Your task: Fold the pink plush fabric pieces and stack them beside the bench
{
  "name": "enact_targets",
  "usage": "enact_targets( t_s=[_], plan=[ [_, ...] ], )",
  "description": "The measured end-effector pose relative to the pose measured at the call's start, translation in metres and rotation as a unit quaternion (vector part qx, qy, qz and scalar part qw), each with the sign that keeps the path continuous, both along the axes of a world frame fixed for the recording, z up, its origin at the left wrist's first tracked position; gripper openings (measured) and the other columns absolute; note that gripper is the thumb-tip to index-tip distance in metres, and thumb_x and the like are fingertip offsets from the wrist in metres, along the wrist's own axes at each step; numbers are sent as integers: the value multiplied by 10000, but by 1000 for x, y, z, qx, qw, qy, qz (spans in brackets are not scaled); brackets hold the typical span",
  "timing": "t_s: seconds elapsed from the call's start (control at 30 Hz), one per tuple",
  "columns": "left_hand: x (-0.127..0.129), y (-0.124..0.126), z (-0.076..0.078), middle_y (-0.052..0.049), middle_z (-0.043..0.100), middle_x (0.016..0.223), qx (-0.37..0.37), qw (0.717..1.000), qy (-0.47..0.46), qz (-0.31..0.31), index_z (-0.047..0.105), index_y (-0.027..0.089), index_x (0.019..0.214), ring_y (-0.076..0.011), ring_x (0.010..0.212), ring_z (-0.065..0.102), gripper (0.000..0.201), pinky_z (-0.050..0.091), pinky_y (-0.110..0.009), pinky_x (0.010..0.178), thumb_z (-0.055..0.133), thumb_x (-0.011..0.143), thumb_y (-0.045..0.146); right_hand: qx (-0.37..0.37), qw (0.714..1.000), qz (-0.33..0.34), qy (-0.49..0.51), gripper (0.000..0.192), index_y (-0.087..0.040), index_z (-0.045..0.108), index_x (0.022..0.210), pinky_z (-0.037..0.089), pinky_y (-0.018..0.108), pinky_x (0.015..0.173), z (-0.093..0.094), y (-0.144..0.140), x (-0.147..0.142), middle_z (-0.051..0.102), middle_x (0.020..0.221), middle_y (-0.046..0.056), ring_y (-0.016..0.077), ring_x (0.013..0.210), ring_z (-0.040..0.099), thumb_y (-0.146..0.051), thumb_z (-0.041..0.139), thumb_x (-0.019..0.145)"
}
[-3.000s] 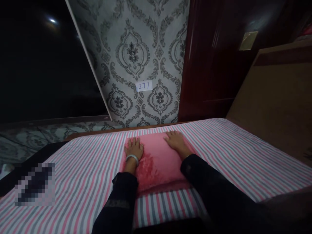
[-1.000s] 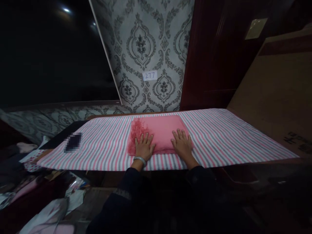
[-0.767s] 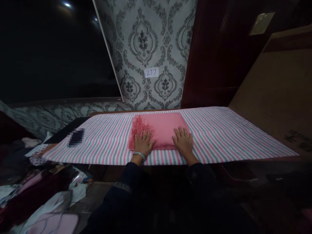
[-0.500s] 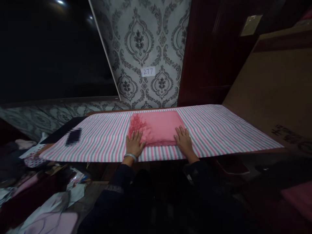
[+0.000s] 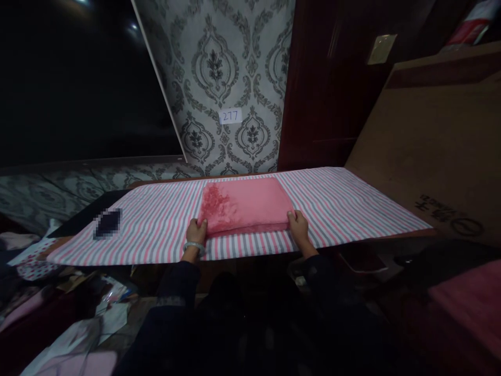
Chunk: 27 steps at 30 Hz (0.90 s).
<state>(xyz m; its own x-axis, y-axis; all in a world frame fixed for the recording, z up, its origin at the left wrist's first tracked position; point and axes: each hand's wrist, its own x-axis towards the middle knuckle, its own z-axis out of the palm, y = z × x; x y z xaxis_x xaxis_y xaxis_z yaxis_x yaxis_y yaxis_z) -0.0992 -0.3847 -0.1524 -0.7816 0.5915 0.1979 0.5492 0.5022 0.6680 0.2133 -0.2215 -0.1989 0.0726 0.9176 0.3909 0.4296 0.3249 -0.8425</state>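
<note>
Left hand (image 5: pixel 195 233) and right hand (image 5: pixel 298 226) have moved from spread flat atop the folded pink cloth (image 5: pixel 250 201) to its near corners. Thumbs on top, fingers curled together, clamping cloth; undersides hidden. Cloth lies on the striped cover (image 5: pixel 344 209). Dark patch (image 5: pixel 108 223), far left: pixelated, unidentifiable.

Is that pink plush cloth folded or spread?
Folded: the pink plush cloth lies as a thick rectangle, with layers showing along its near edge.
</note>
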Motion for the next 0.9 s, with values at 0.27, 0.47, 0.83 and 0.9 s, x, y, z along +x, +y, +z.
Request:
enact_targets(
  t_s=[0.27, 0.47, 0.83, 0.9],
  plan=[
    [-1, 1, 6, 1, 479, 601, 2, 1000, 17, 26, 399, 253, 642, -195, 644, 503, 265, 357, -290, 615, 498, 873, 334, 9, 999, -47, 23, 286, -246, 402, 698, 341, 298, 652, -2, -3, 2, 433, 646, -35, 165, 657, 400, -490, 409, 847],
    [1, -6, 6, 14, 485, 605, 14, 1000, 17, 8, 380, 250, 642, -177, 630, 503, 290, 359, -284, 610, 487, 887, 363, 1, 999, -33, 14, 298, -251, 394, 685, 337, 295, 638, 0, -2, 3, 434, 633, -37, 165, 644, 395, -500, 407, 847],
    [-16, -3, 10, -105, 750, 970, 105, 940, -304, -117, 663, 151, 1012, -215, 909, 702, 289, 551, -309, 811, 682, 805, 352, -94, 995, 3, -28, 457, -151, 634, 1106, 451, 355, 769, 5, 8, 2, 693, 923, 116, 275, 877, 611, -489, 478, 840],
    [-18, 1, 16, -131, 754, 967, 86, 927, -349, -107, 685, 143, 985, -232, 899, 715, 315, 566, -326, 805, 686, 809, 404, -129, 991, 27, -28, 455, -132, 664, 1105, 470, 360, 793, 9, 18, 4, 708, 974, 145, 286, 926, 635, -465, 530, 826]
  ],
)
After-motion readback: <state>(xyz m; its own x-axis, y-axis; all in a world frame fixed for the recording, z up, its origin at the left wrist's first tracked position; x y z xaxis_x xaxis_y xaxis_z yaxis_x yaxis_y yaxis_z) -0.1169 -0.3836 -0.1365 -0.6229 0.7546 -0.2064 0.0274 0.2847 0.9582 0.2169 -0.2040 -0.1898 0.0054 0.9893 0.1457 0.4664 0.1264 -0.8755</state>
